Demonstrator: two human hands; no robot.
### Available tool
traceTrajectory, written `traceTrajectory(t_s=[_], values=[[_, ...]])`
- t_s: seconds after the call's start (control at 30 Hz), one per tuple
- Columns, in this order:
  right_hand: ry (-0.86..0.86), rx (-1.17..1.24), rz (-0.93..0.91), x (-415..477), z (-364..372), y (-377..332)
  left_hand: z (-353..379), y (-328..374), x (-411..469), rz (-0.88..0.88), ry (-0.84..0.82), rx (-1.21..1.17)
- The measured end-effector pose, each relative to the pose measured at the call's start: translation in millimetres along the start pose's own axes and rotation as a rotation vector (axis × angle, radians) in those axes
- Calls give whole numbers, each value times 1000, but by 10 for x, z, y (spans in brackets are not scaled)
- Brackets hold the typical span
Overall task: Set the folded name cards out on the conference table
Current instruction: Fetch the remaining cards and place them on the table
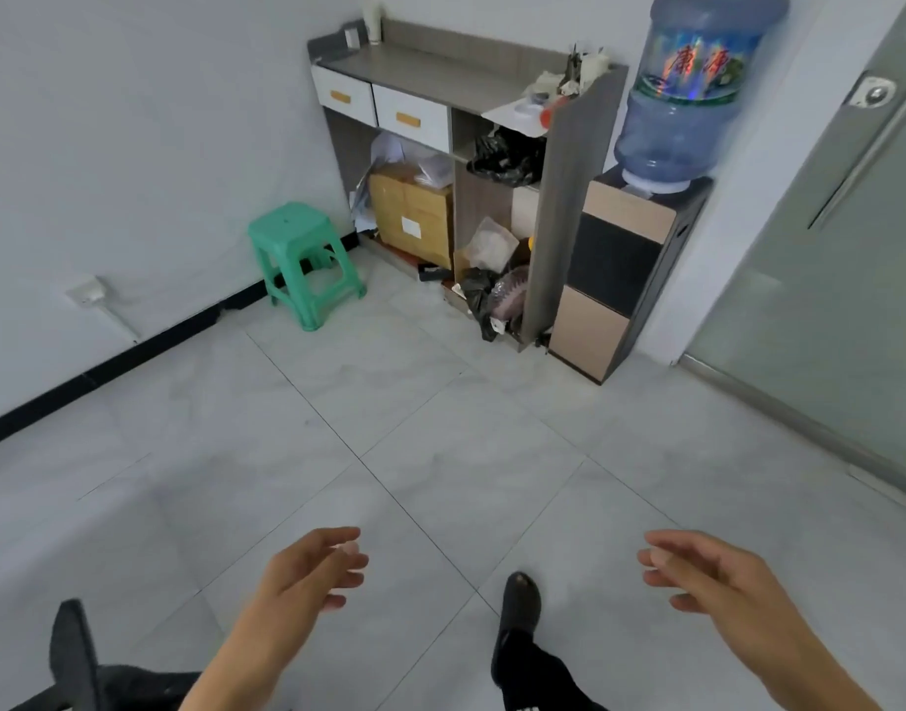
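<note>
My left hand [312,569] hangs low at the centre left over the tiled floor, fingers loosely curled and apart, holding nothing. My right hand [707,572] is at the lower right, also empty with its fingers spread. No name cards and no conference table are in view. My dark shoe [520,602] steps forward between the hands.
A grey cabinet [440,79] with two white drawers and cluttered shelves stands against the far wall. Beside it is a water dispenser [625,279] with a blue bottle [692,89]. A green plastic stool [304,259] stands at the left wall. A frosted glass door [825,248] is at the right.
</note>
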State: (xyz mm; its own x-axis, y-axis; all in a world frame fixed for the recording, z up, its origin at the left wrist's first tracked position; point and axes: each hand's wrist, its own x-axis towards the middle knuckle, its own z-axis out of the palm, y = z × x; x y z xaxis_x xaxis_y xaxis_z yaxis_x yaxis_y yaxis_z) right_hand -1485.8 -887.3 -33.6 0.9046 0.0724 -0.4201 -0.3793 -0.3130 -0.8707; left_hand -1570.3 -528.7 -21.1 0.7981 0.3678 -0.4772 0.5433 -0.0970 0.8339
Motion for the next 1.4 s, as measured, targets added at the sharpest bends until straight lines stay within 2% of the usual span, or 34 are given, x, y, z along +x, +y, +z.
traceTrajectory(t_s=[0.1, 0.23, 0.43, 0.63, 0.77, 0.9, 1.2, 1.4], values=[[-27, -14, -18, 933, 69, -410, -54, 327, 695, -39, 49, -17], [-120, -66, -65, 1984, 313, -1182, -227, 910, 1402, -1, 127, -75], [-268, -140, -161, 3315, 927, -2294, -581, 1213, 2370, -86, 231, -153], [-237, -133, -123, 4449, 1704, -2785, -1136, 1496, 3732, -134, 233, -150], [-195, -90, -60, 5054, 2205, -3233, -1697, 2032, 4683, -57, 235, -136], [-125, -41, -71, 5605, 2492, -3777, -2081, 2715, 5541, 24, 187, -100], [-99, -12, -1, 6976, 2744, -4381, -2140, 3457, 7029, 10, 116, -80], [-220, -96, -27, 8077, 3087, -4961, -2308, 3815, 7601, -35, 205, -112]])
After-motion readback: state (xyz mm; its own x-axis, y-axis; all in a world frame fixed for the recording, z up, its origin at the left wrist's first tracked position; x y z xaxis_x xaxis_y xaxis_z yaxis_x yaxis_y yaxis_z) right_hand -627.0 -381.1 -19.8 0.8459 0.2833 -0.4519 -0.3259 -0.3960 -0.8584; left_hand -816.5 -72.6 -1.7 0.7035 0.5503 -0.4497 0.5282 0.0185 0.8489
